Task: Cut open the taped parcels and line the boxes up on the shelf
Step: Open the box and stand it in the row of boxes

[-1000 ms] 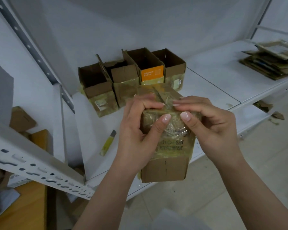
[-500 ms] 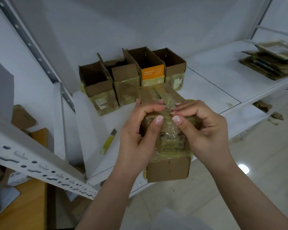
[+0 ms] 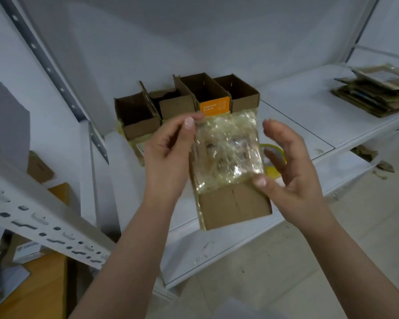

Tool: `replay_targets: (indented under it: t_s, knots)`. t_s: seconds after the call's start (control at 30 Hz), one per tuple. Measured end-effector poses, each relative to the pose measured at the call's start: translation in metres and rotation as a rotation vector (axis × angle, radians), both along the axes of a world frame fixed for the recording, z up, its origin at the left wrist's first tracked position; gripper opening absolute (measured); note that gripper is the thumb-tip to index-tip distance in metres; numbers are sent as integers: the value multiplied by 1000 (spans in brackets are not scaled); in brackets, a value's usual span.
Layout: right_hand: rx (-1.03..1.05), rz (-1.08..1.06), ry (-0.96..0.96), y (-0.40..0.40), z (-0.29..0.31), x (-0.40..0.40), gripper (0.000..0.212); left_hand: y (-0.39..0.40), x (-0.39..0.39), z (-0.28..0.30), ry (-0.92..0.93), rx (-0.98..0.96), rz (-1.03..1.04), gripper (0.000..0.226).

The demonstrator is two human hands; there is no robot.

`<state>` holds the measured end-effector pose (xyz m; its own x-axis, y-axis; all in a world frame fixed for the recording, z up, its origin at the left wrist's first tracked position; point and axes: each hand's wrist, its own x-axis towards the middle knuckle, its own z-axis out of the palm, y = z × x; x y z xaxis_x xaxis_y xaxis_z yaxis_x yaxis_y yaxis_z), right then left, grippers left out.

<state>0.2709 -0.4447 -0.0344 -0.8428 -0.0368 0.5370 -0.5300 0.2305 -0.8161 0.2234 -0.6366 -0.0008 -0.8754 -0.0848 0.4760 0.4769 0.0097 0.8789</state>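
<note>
Parcel (image 3: 228, 162) before 4 opened boxes (image 3: 189, 104), cardboard stack (image 3: 378, 90) right

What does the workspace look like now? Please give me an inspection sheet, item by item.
Surface: white metal shelf, scuffed near its front edge.
Job's things: four opened boxes in a row at the back; taped parcel held above the shelf edge.
Clutter: yellow tape roll behind the right hand; flattened cardboard stack far right.
Grips: left hand holds the parcel's top left corner; right hand is spread, thumb touching the parcel's right edge.
Cables: nothing seen.
Surroundings: white wall, perforated shelf upright, cardboard scraps on the floor.
</note>
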Motion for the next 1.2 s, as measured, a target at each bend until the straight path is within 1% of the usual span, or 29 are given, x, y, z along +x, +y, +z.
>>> replay_targets:
  t_s: [0.07,0.13,0.17,0.2,0.23,0.27,0.33,0.4,0.47,0.5,0.57,0.63,0.7,0.73,0.77,0.8,0.83,0.9,0.97,1.0,1.07,1.13,1.2]
  knots:
    - [77,55,-25,1,-5,3,99,-5,-12,9,-109,119,35,21]
    - [135,116,-80,1,-9,4,116,-6,-21,17,-179,190,33,24]
    - [185,116,-125,0,-10,3,121,-8,-24,21,-203,214,27,25]
    - [252,91,-174,-2,-10,3,121,-9,-27,24,-228,235,19,26]
    - [322,44,-212,-4,-11,4,113,-10,-29,26,-256,249,13,26]
    - [385,-18,-217,-7,-14,5,99,-10,-32,28,-290,257,2,26]
    - [449,-201,-123,-11,-21,5,69,-9,-34,27,-365,236,-14,27]
    - [467,-406,-50,-13,-19,5,39,-8,-34,20,-443,223,-31,28]
    - [486,-530,-82,-13,-10,2,23,-8,-31,7,-483,252,-113,40]
    - [509,-551,-125,-13,-5,-1,16,-8,-29,-1,-475,228,-159,49]
    - [580,-562,-239,-13,-1,-9,13,-7,-21,-14,-455,84,-193,62]
    - [634,-577,-342,-15,-1,-18,17,-8,-9,-22,-459,-102,-151,75]
    - [659,-599,-429,-17,-4,-28,26,-12,1,-30,-496,-259,-125,102]
    - [661,-601,-465,-18,-7,-34,25,-14,4,-32,-528,-319,-128,110]
    - [662,-596,-492,-18,-9,-40,20,-15,7,-35,-556,-387,-135,112]
    - [665,-583,-508,-19,-12,-44,17,-15,10,-39,-576,-471,-138,111]
    - [671,-568,-516,-21,-14,-47,21,-15,11,-44,-587,-560,-135,106]
    - [691,-553,-523,-25,-18,-48,37,-14,11,-55,-578,-692,-98,84]
    - [714,-539,-538,-26,-21,-45,50,-15,8,-61,-548,-724,-71,62]
    - [740,-524,-553,-26,-23,-43,52,-15,6,-61,-540,-735,-64,52]
    - [823,-465,-597,-26,-24,-38,46,-14,4,-60,-532,-799,-38,40]
    - [898,-398,-643,-27,-23,-35,38,-13,1,-60,-512,-901,8,33]
    - [927,-350,-659,-28,-22,-34,38,-12,-1,-59,-487,-958,30,28]
